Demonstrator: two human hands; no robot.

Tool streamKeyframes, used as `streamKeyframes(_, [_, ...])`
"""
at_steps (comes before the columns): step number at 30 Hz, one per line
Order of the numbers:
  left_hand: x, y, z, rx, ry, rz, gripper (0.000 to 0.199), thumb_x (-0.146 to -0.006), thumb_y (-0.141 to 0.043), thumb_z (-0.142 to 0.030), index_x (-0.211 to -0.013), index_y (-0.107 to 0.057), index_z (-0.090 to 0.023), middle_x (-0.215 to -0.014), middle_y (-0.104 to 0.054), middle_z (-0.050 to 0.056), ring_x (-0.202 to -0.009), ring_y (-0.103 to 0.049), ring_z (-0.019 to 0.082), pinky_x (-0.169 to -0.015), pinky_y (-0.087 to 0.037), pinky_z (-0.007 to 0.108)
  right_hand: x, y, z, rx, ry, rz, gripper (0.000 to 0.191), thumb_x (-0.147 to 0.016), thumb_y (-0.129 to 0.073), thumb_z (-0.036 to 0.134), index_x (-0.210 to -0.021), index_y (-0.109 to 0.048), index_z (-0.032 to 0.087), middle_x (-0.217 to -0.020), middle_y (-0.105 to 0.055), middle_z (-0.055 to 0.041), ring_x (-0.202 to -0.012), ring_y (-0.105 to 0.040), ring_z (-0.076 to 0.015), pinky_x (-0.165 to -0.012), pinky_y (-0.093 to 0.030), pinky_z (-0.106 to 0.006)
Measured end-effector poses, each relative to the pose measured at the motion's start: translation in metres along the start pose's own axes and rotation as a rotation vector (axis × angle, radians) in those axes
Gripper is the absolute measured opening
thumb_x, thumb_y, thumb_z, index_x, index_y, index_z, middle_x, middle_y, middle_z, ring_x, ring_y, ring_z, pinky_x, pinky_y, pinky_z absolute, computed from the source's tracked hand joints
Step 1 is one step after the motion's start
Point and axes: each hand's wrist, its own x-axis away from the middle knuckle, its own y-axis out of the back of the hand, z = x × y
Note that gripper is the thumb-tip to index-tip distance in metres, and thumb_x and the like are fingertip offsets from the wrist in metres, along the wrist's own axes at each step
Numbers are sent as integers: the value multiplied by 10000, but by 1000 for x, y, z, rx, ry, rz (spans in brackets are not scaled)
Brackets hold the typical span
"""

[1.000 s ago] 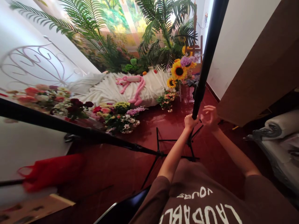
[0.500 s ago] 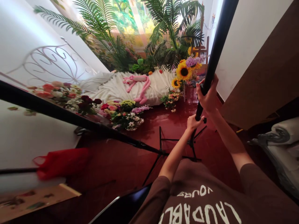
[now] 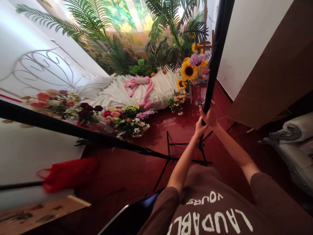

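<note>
A black stand pole (image 3: 215,62) rises from a folding-leg base on the red floor toward the top right. My right hand (image 3: 209,115) is wrapped round this pole, close above my left hand. Lower down, my left hand (image 3: 200,127) is closed round the same pole, and the two hands nearly touch. A dark knob (image 3: 201,104) sticks out from the pole beside my right fingertips. The stand's legs (image 3: 202,151) spread on the floor below my hands.
A second black pole (image 3: 97,135) slants across the left. Flowers (image 3: 129,119), a draped white bed (image 3: 110,94) with a pink plush toy (image 3: 146,93), sunflowers (image 3: 188,71) and palms stand ahead. A red bag (image 3: 68,173) lies left, a wrapped chair (image 3: 295,137) right.
My right hand has come down the pole and now sits just above my left hand. The pole's thicker upper part shows a different section, and the view has shifted slightly.
</note>
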Motion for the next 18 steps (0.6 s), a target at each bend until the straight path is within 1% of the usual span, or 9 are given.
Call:
streamKeyframes(2, [0,1,2,0,-1,16,402,-693,-703,-286,-1050,-581,-145,-891,-651,45,-836,-607,172,-765,-489,285,3,7,-3,-6,7,67,539,-933,-428,535,-1383,-318,259,-1199,-562,-113,-1094,-600,-242,-936,-523,-441])
streamKeyframes(4, [1,2,3,-3,1,22,401,-706,-700,-290,-1061,-573,-153,-908,-647,43,-870,-611,178,-796,-492,296,8,19,-7,-31,18,144,550,-920,-462,532,-1376,-321,258,-1226,-553,-113,-1102,-595,-238,-933,-526,-433])
streamKeyframes(7, [1,1,4,8,10,27,389,-737,-687,-325,-1069,-559,-168,-913,-641,34,-872,-614,169,-805,-496,300,26,41,-16,-85,-7,230,538,-912,-499,494,-1370,-334,266,-1243,-556,-104,-1089,-597,-215,-891,-548,-400])
streamKeyframes(9, [2,0,3,24,3,31,372,-753,-681,-363,-1047,-554,-175,-900,-630,26,-845,-607,153,-792,-492,290,43,55,-24,-75,-47,260,481,-913,-511,453,-1335,-395,253,-1218,-578,-102,-1085,-598,-210,-894,-544,-402])
streamKeyframes(11, [3,-1,0,37,1,32,355,-756,-682,-404,-995,-548,-179,-858,-608,13,-791,-589,132,-762,-483,271,60,65,-33,-18,-79,286,416,-909,-524,419,-1275,-472,228,-1189,-602,-108,-1103,-591,-221,-944,-512,-432])
streamKeyframes(13, [3,-2,-4,35,16,30,353,-752,-685,-443,-940,-535,-184,-813,-579,-2,-735,-562,114,-724,-470,251,74,72,-41,31,-103,309,382,-909,-527,399,-1239,-512,208,-1190,-613,-119,-1125,-583,-232,-987,-477,-456])
streamKeyframes(15, [3,-2,-8,16,36,23,369,-743,-689,-473,-911,-524,-190,-801,-562,-7,-708,-540,105,-694,-456,238,83,76,-45,37,-122,315,364,-923,-507,393,-1235,-522,205,-1224,-610,-122,-1155,-572,-231,-1004,-463,-461])
streamKeyframes(18, [3,-3,-13,-5,43,16,376,-740,-686,-486,-907,-517,-194,-820,-558,0,-708,-525,102,-684,-442,229,89,79,-48,3,-132,303,354,-939,-485,407,-1232,-531,214,-1283,-594,-114,-1184,-559,-216,-986,-481,-437])
